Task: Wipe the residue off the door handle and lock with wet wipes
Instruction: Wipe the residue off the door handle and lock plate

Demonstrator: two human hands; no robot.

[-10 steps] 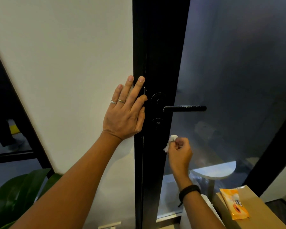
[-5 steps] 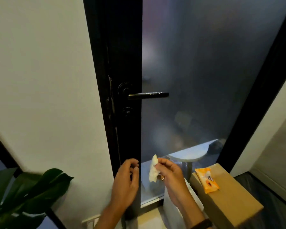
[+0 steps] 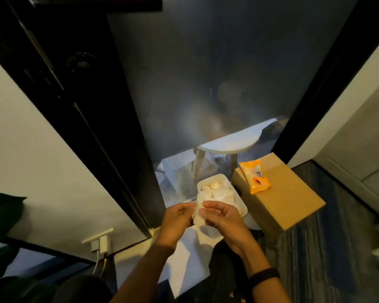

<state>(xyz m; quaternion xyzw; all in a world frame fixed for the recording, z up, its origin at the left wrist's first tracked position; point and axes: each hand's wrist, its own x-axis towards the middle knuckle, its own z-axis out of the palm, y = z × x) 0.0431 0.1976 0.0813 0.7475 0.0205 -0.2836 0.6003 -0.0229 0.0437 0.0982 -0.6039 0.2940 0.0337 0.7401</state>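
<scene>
- Left hand [image 3: 177,223] and right hand [image 3: 222,219] each pinch the white wet wipe [image 3: 200,212], grip of both clamped on it, at 6 o'clock.
- White bin [image 3: 239,199] just behind holds crumpled used wipes [image 3: 217,191].
- Orange wipes pack [image 3: 254,176] lies on the cardboard box [image 3: 289,206] at 4 o'clock.
- Door handle [image 3: 109,5] and lock [image 3: 80,61] sit at 11 o'clock.

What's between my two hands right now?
In the head view, a crumpled white wet wipe is pinched between the left hand and the right hand, just above the white bin of used wipes.

Frosted matt door glass [image 3: 217,73], brown cardboard box [image 3: 287,200], glossy orange plastic packet [image 3: 255,179]
</scene>
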